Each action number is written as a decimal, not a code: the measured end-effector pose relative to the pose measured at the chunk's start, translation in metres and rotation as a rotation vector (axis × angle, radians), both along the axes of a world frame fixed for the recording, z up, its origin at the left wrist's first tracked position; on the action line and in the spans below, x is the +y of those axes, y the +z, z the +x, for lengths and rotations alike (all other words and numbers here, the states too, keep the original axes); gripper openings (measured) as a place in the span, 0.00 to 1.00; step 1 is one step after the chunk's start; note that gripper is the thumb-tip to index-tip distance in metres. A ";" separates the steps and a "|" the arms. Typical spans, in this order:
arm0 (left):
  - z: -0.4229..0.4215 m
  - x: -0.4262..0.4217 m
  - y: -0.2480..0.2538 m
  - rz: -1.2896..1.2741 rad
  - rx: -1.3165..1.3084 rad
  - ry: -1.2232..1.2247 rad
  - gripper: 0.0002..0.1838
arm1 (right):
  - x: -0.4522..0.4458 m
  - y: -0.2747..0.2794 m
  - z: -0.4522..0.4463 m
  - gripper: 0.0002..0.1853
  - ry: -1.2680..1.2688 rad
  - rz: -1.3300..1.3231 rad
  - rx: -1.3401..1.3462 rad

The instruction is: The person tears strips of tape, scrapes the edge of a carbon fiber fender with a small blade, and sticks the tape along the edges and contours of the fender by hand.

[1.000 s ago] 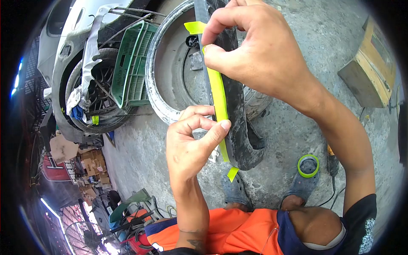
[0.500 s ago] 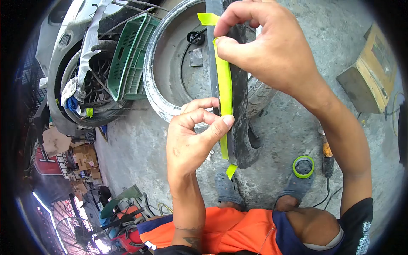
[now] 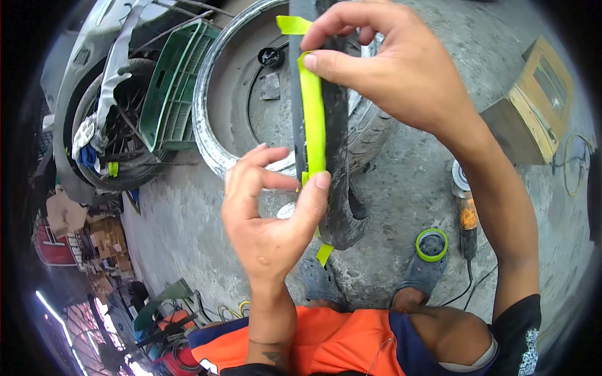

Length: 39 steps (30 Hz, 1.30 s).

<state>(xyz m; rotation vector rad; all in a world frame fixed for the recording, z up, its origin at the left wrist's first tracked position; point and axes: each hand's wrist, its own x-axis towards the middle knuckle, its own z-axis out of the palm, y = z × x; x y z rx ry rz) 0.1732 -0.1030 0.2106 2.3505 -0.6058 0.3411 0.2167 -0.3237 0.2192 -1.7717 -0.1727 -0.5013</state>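
A long dark car trim part [image 3: 337,210], scuffed and hooked at its lower end, stands lengthwise before me. Along its face runs a strip of yellow-green masking tape [image 3: 315,119]. The strip's upper end is pinched between thumb and index finger of my right hand [image 3: 401,75]. My left hand [image 3: 266,219] has its thumb on the lower part of the tape and its index fingertip at the part's edge, other fingers raised. Short tape tabs stick out at the top [image 3: 292,25] and bottom [image 3: 324,254]. The part's back is hidden.
A tire [image 3: 210,147] lies behind the part, with a small black cup [image 3: 271,57] inside its ring. Left stand a green crate [image 3: 157,94] and car body. A tape roll [image 3: 432,257] rests at my shoe. A corded power tool [image 3: 468,216] and wooden box [image 3: 527,119] are right.
My left index and middle fingers have moved out from the part's edge and spread, while the thumb stays on the tape. My right hand keeps its pinch. The whole view has shifted slightly.
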 end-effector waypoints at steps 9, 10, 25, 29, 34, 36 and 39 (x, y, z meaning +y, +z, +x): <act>0.038 -0.061 0.013 -0.134 0.067 0.125 0.20 | -0.005 -0.011 -0.005 0.09 -0.023 -0.004 -0.122; 0.040 -0.062 0.013 -0.097 0.058 0.108 0.20 | -0.004 -0.015 -0.002 0.08 -0.025 0.007 -0.131; 0.007 -0.024 -0.006 -0.102 0.295 0.143 0.32 | -0.007 -0.007 -0.013 0.09 -0.049 0.028 -0.179; -0.002 -0.019 -0.005 0.043 0.224 0.105 0.37 | -0.011 -0.012 -0.010 0.10 -0.046 -0.014 -0.177; 0.019 -0.038 0.005 -0.178 0.208 0.119 0.34 | -0.015 -0.016 -0.011 0.11 0.023 0.094 -0.261; 0.034 -0.047 0.006 -0.232 0.202 0.103 0.29 | -0.012 -0.016 -0.009 0.11 0.013 0.088 -0.277; 0.034 -0.050 0.009 -0.234 0.231 0.094 0.27 | -0.011 -0.017 -0.006 0.11 -0.068 -0.007 -0.227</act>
